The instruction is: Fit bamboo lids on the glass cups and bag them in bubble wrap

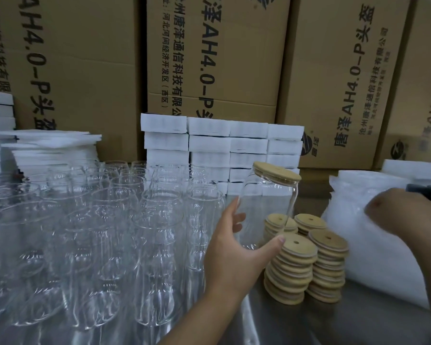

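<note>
My left hand (237, 247) grips a clear glass cup (264, 210) by its base, lifted and tilted to the right. A round bamboo lid (276, 171) sits on the cup's mouth. Below the cup stand several stacks of bamboo lids (306, 260), each lid with a small hole. My right hand (403, 215) rests on the pile of white bubble-wrap bags (373, 247) at the right, its fingers hidden from view. Many open glass cups (105, 227) crowd the table's left half.
White foam-wrapped boxes (222, 150) are stacked behind the cups, with more foam sheets (50, 148) at the left. Tall cardboard cartons (209, 58) wall off the back. A strip of bare metal tabletop (334, 324) lies in front of the lid stacks.
</note>
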